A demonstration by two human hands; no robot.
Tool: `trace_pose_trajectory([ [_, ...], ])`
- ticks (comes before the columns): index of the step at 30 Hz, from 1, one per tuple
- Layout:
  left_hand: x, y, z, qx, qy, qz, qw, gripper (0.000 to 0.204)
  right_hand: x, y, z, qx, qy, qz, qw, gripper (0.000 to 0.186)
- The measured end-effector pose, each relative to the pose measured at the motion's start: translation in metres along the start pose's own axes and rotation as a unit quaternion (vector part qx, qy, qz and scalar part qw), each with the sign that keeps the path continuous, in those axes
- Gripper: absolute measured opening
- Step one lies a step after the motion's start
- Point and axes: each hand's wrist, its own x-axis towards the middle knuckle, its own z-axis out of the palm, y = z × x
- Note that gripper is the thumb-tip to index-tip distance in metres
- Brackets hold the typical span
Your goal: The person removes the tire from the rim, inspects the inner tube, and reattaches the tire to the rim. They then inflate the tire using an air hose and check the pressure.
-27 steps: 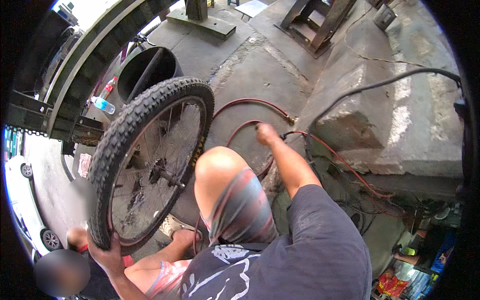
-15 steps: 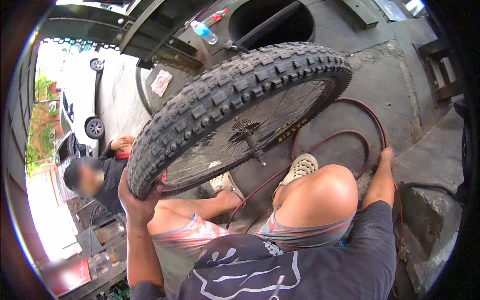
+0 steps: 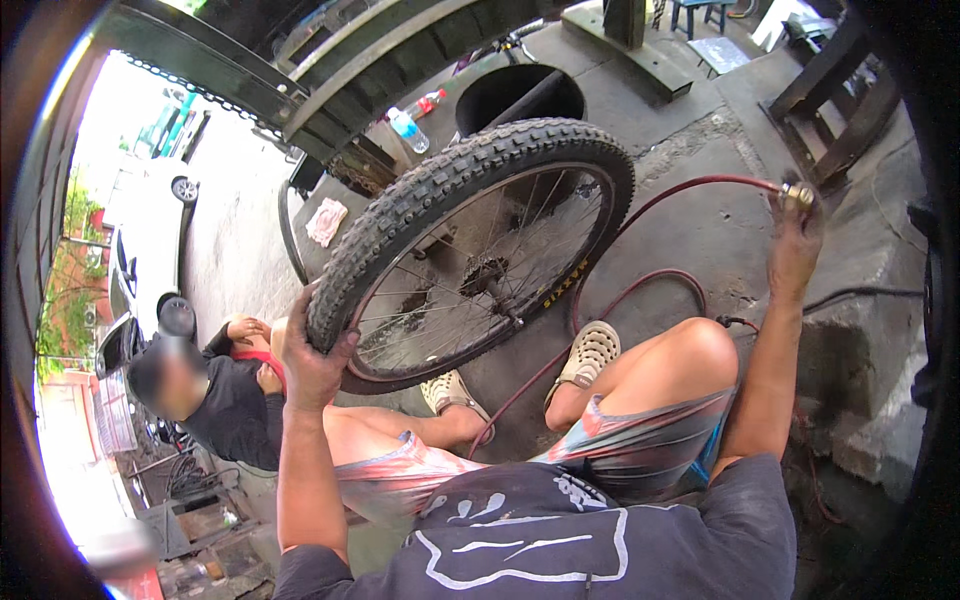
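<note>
A bicycle wheel (image 3: 487, 280) leans ahead of the person's knees, left of centre. The left hand (image 3: 312, 350) is closed around the near edge of its knobbly tyre (image 3: 440, 205) — thumb toward the rim, the other fingers partly hidden. The right hand (image 3: 793, 245), raised well apart at the right, has its fingers curled about the end of a red hose (image 3: 700, 183) — a brass-coloured fitting (image 3: 798, 194) protrudes above. Beyond the wheel lies a blue-labelled bottle (image 3: 408, 131).
</note>
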Motion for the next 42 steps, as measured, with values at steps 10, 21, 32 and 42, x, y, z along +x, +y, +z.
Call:
trace_pose_trajectory([
  [10, 0.079, 0.083, 0.012, 0.209, -0.105, 0.114, 0.965, 0.088, -0.217, -0.239, 0.182, 0.309, -0.448, 0.428, 0.721, 0.027],
  [21, 0.07, 0.075, -0.004, 0.163, -0.166, 0.159, 0.959, 0.078, -0.254, -0.194, 0.243, 0.416, -0.362, 0.597, 0.582, 0.02],
  [32, 0.079, 0.09, 0.017, 0.2, -0.112, 0.129, 0.965, 0.067, -0.259, -0.19, 0.261, 0.43, -0.347, 0.604, 0.575, 0.013],
  [42, 0.096, 0.114, 0.009, 0.226, -0.211, 0.083, 0.947, 0.069, -0.264, -0.182, 0.27, 0.435, -0.363, 0.61, 0.554, 0.022],
])
